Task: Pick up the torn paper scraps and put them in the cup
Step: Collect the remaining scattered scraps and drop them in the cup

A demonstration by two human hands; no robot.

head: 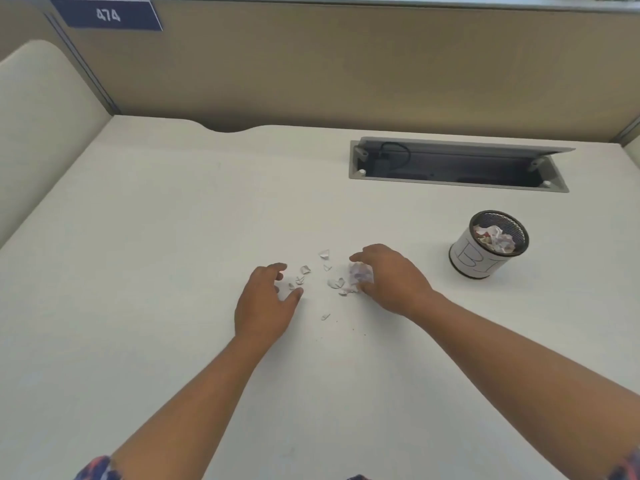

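Several small torn paper scraps [323, 277] lie scattered on the white desk [173, 237] between my two hands. My right hand [391, 277] curls over a bunch of crumpled scraps [360, 273] and grips them against the desk. My left hand [266, 303] rests on the desk just left of the scraps, fingers apart and curved, holding nothing. One stray scrap [325, 317] lies nearer to me. The cup [485, 249] is a black mesh cylinder wrapped in white paper with writing. It stands upright to the right of my right hand, with crumpled paper inside.
An open cable tray [457, 166] with a raised lid is sunk into the desk behind the cup. A beige partition wall [346, 64] closes the back, with a blue sign reading 474 [109, 15] at top left. A cream panel [38, 126] borders the left side.
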